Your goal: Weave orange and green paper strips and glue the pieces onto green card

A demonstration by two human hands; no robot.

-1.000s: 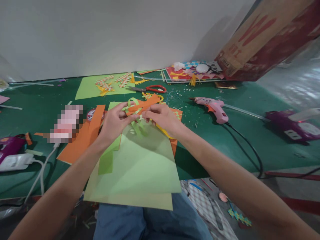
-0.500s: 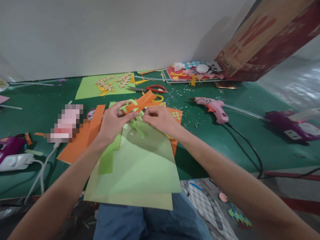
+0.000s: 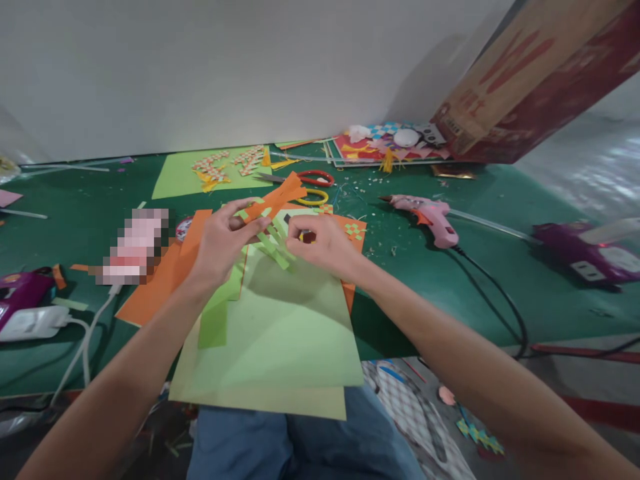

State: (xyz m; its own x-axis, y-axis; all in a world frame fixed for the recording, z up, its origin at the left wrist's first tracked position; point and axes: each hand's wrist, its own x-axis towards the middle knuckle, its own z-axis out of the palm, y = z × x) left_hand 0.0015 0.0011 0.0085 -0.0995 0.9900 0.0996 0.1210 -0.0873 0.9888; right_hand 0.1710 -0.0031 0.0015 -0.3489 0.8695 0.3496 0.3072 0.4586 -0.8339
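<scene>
My left hand (image 3: 225, 237) is closed on a bundle of crossed paper strips, pinched between thumb and fingers. The orange paper strips (image 3: 283, 195) point up and to the right; the light green paper strips (image 3: 273, 250) cross them and hang below. Close beside it, my right hand (image 3: 323, 243) is closed in a pinch, its fingertips at one of the green strips. Both hands are above light green paper sheets (image 3: 280, 333) that overhang the table edge. Orange paper (image 3: 155, 287) lies to the left of these sheets.
Behind the hands lie scissors (image 3: 320, 178) with red and yellow handles. A pink glue gun (image 3: 425, 217) with a cord rests on the right. A blurred pink object (image 3: 137, 247) with a cable lies left. Woven paper pieces (image 3: 213, 163) are at the back; a cardboard box (image 3: 525, 87) stands back right.
My right hand has shifted slightly right and down, away from my left hand. The strip bundle has turned a little, and the green loop above the left hand has flattened.
</scene>
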